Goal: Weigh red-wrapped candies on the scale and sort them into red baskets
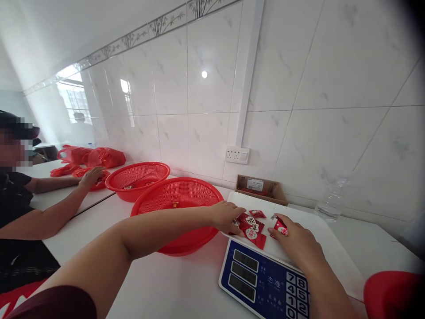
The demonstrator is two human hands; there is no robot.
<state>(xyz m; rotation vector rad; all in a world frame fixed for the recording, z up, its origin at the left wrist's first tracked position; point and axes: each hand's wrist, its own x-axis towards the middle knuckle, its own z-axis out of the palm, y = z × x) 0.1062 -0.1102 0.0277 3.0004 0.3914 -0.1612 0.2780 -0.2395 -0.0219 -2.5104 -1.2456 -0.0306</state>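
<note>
My left hand reaches across the red basket to the white scale tray. Its fingers and thumb close round the left side of a small pile of red wrapped candies with white printed labels. At the right of the pile, my right hand pinches a red-and-white wrapped candy just above the tray. One more red candy lies at the back of the pile. Below the tray is the scale's blue panel, with dark displays and number keys.
Behind the tray stand a cardboard box and a clear plastic bottle against the tiled wall. A second red basket is farther left. Beside it a co-worker's hand touches red bags. A red object edges in at lower right.
</note>
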